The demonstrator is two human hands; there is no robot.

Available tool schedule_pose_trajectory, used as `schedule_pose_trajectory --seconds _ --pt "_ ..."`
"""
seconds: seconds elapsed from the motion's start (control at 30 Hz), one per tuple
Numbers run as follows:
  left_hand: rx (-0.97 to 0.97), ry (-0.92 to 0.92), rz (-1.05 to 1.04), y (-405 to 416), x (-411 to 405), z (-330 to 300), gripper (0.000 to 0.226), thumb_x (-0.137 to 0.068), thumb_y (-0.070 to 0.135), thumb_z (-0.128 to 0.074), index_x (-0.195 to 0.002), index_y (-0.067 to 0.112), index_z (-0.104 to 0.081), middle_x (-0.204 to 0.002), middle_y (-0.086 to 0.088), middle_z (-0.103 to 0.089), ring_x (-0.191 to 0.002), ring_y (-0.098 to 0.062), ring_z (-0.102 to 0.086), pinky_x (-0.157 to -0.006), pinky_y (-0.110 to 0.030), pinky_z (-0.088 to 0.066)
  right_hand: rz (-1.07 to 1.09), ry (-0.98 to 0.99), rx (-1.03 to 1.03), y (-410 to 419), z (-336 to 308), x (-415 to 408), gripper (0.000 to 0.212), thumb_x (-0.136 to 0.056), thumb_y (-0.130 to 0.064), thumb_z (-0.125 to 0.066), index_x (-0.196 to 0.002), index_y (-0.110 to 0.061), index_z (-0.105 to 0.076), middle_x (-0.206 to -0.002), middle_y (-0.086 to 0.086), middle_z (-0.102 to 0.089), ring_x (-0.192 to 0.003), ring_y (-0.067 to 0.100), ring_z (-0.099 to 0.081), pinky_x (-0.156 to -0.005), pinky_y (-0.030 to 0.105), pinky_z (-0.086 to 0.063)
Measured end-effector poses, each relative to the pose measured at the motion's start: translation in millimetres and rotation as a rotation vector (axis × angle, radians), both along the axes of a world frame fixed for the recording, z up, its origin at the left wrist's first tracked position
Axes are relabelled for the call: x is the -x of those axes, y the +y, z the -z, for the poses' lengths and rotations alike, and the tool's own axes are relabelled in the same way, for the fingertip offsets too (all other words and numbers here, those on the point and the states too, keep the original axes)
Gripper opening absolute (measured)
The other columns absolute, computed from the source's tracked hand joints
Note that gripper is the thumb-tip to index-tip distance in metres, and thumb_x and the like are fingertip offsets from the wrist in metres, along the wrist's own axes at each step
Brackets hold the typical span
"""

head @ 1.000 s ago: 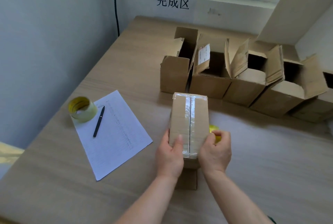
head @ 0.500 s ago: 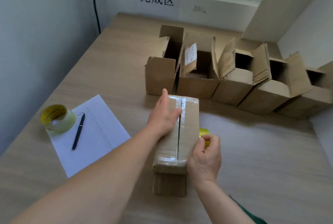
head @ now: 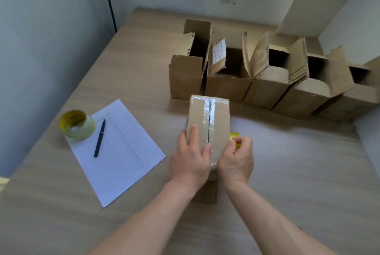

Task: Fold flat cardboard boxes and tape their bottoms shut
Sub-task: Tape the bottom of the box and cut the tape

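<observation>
A small cardboard box [head: 218,115] stands upside down on the table in front of me, with clear tape along its bottom seam. My left hand [head: 190,158] lies on the near left part of that taped face, fingers straight, pressing the tape. My right hand [head: 236,158] is at the box's near right edge, fingers curled round a small yellow tool [head: 235,136], mostly hidden. A roll of clear tape [head: 77,124] with a yellow core sits at the left on a sheet of paper.
A row of several folded boxes [head: 226,88] with open top flaps stands behind, under a wall sign. A white paper sheet [head: 123,152] with a black pen [head: 99,137] lies to the left. Walls close in on the left and far right. The wooden table [head: 298,172] runs on to my right.
My left hand slid from the far end of the box top back along the tape to the near end. The right hand stayed at the near right edge.
</observation>
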State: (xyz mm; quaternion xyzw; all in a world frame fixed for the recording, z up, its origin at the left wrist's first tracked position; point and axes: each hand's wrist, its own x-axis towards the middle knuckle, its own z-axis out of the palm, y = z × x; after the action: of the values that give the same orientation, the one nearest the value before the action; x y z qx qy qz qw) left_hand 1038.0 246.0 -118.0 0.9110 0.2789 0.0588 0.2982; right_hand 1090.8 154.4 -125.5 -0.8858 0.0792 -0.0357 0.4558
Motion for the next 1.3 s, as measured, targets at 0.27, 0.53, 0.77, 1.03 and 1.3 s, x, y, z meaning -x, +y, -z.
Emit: schedule_pose_trajectory --seconds 0.27,0.53,0.77,1.03,1.3 --pt "0.033 0.076 -0.027 9 -1 -4 0.067 -0.092 0.062 -0.039 -0.149 0.039 -0.011 -0.133 -0.006 -0.046 -0.112 -0.033 -0.056 -0.082 -0.040 -0.046 -0.092 0.130 -0.183 -37 -26 -5 0.009 -0.088 -0.015 -0.060 -0.081 -0.021 -0.059 -0.075 -0.001 -0.066 -0.077 0.026 -0.068 -0.071 0.043 -0.054" --pt "0.029 0.091 -0.027 7 1 -8 0.062 -0.092 0.062 -0.037 -0.145 0.043 -0.012 -0.125 -0.009 -0.049 -0.108 -0.034 -0.056 -0.075 -0.040 -0.041 -0.015 0.360 -0.632 -93 -45 18 0.035 -0.071 0.015 -0.061 -0.062 -0.018 -0.054 -0.055 0.002 -0.058 -0.057 0.029 -0.069 -0.044 0.029 -0.045" --pt "0.014 0.069 -0.010 8 0 -7 0.058 -0.092 0.059 -0.039 -0.143 0.041 -0.018 -0.118 -0.010 -0.054 -0.104 -0.034 -0.054 -0.071 -0.038 -0.038 0.009 0.401 -0.695 -126 -27 53 0.045 -0.063 0.025 -0.061 -0.067 -0.017 -0.045 -0.069 0.011 -0.046 -0.066 0.035 -0.064 -0.069 0.047 -0.044" --pt "0.020 0.052 -0.011 7 1 -7 0.059 -0.092 0.058 -0.040 -0.144 0.040 -0.020 -0.122 -0.011 -0.054 -0.106 -0.034 -0.053 -0.073 -0.038 -0.038 -0.546 0.082 0.358 -170 12 136 0.024 -0.071 -0.017 -0.067 -0.084 -0.027 -0.050 -0.073 -0.005 -0.062 -0.069 0.024 -0.058 -0.058 0.032 -0.043" --pt "0.068 0.026 0.003 6 5 -10 0.063 -0.093 0.057 -0.044 -0.147 0.036 -0.019 -0.136 -0.006 -0.050 -0.119 -0.030 -0.051 -0.089 -0.041 -0.044 -0.616 -0.081 0.346 -160 8 127 0.034 -0.067 -0.047 -0.069 -0.091 -0.025 -0.056 -0.093 -0.010 -0.055 -0.087 0.011 -0.058 -0.071 0.024 -0.048"
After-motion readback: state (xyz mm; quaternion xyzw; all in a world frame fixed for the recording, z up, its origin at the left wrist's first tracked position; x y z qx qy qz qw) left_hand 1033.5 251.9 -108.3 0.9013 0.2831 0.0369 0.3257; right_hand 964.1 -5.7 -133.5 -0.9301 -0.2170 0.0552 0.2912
